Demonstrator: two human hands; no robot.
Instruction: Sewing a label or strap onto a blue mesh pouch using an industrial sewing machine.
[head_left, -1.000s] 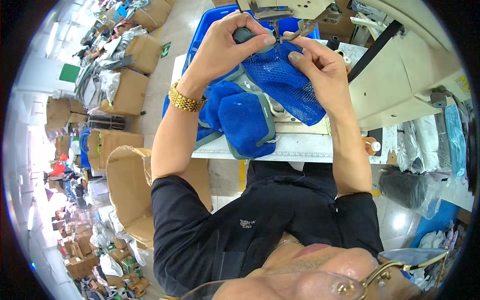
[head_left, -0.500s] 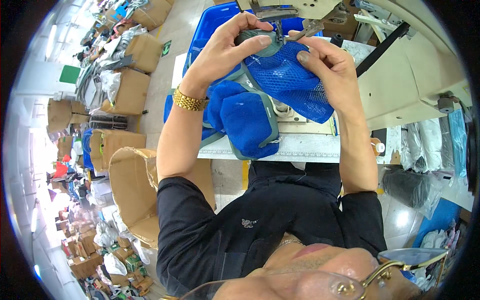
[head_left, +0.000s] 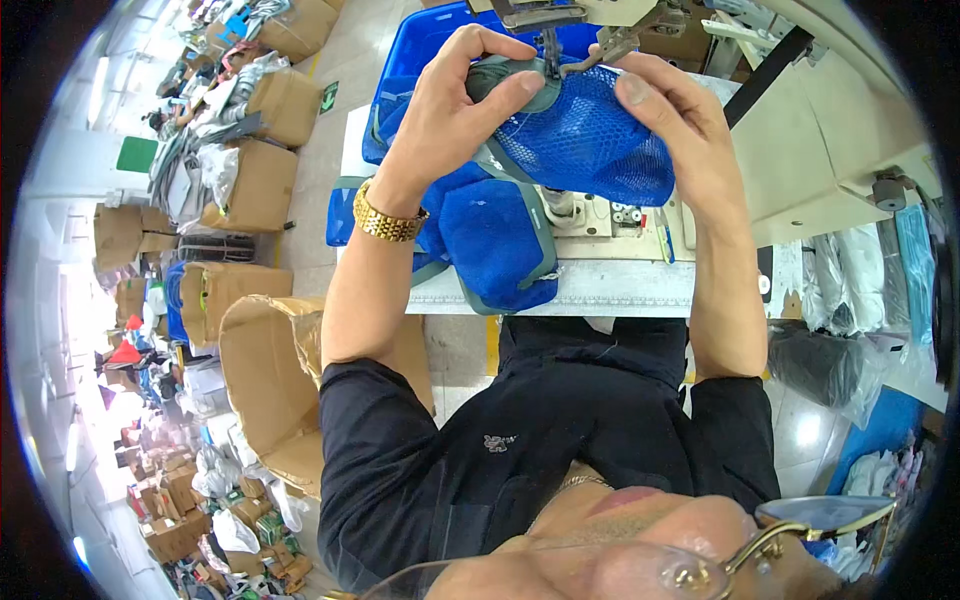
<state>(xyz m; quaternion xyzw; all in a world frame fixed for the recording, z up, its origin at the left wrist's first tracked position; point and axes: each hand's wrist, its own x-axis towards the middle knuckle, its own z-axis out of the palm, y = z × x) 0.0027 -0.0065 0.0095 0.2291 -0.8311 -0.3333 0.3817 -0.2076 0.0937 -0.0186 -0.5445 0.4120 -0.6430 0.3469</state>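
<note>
Left hand: we pinch green piece | right hand: we touch blue mesh, grip unclear | both near needle bar

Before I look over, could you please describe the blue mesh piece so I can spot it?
Find the cream sewing machine at upper right, then the left hand and right hand near its needle bar. The blue mesh piece lies between them; its open weave sets it apart from the denser blue pieces on the table.
</note>
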